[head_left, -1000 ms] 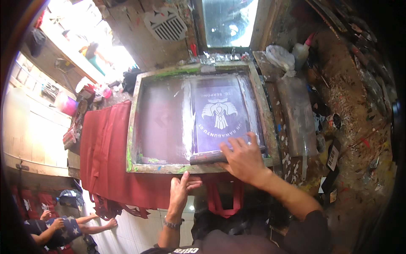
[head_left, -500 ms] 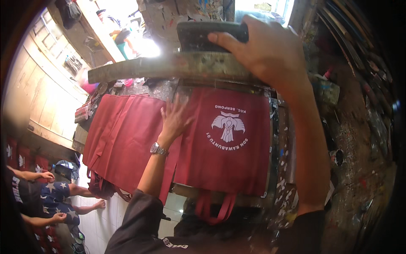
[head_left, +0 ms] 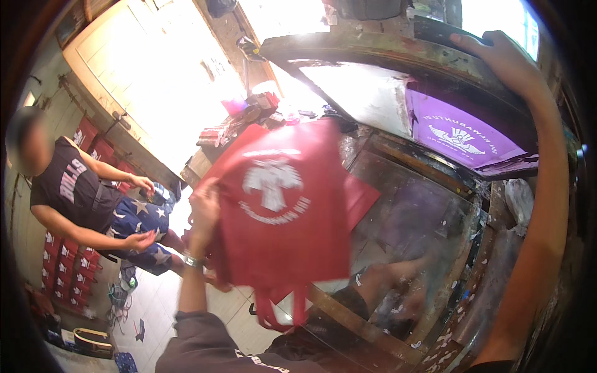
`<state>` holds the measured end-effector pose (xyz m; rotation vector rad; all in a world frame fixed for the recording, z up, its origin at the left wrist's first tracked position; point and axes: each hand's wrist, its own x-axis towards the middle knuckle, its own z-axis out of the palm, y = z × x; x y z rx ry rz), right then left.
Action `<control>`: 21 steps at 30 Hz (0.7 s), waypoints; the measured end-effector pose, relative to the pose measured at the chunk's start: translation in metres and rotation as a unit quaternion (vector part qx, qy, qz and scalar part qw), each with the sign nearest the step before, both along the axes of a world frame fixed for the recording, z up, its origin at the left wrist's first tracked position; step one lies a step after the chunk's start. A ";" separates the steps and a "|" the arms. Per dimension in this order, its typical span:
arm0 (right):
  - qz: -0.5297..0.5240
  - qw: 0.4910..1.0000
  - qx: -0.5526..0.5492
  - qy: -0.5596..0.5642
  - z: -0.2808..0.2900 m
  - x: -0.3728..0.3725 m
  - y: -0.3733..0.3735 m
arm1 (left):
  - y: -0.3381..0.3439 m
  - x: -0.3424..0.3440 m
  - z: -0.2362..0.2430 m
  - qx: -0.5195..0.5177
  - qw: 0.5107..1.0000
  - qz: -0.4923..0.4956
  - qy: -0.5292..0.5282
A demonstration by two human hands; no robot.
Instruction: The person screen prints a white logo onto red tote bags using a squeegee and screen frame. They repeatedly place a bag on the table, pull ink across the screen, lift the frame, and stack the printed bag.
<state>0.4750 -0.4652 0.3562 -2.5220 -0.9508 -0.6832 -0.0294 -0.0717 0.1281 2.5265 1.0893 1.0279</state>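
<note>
Head view: left hand (head_left: 205, 208) pinching red bag (head_left: 289, 248) edgewise, likely sparing its print (head_left: 272, 183).
Right hand (head_left: 513, 62) clasping screen frame (head_left: 348, 48), holding it raised.

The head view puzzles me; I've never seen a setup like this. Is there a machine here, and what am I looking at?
No machine arms here: these are a person's bare hands, seen from a wide camera worn on the head, so edges look bent. The left hand holds a red bag with a white design. The right hand grips a dark bar at the top edge of a tilted wooden frame. Below the frame is a shiny table, with a jumble of small things beyond it. At left stands another person.
</note>
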 end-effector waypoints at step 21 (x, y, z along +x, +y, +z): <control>-0.083 0.994 -0.070 -0.025 0.024 -0.068 -0.014 | -0.305 0.144 -0.162 0.038 0.746 -0.616 0.252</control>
